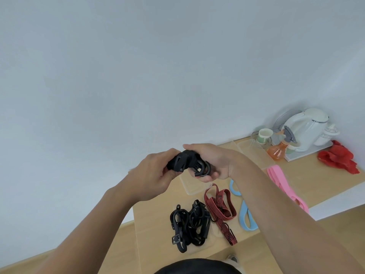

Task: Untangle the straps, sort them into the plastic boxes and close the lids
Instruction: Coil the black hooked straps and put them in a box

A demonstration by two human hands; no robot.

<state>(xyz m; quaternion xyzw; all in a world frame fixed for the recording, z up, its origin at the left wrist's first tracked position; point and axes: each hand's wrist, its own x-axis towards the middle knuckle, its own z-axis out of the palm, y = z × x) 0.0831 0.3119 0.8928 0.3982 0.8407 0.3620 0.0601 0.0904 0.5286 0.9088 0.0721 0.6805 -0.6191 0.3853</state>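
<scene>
Between both hands, black strap

White kettle, orange spray bottle — red cloth

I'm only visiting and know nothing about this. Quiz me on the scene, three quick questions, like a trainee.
1. True or false: the left hand and right hand both hold a black strap.
2. Which lies nearest the red cloth? A blue strap, B pink strap, C striped strap.
3. Fill in: beside the kettle stands an orange spray ____.
Key: 1 true; 2 B; 3 bottle.
</scene>
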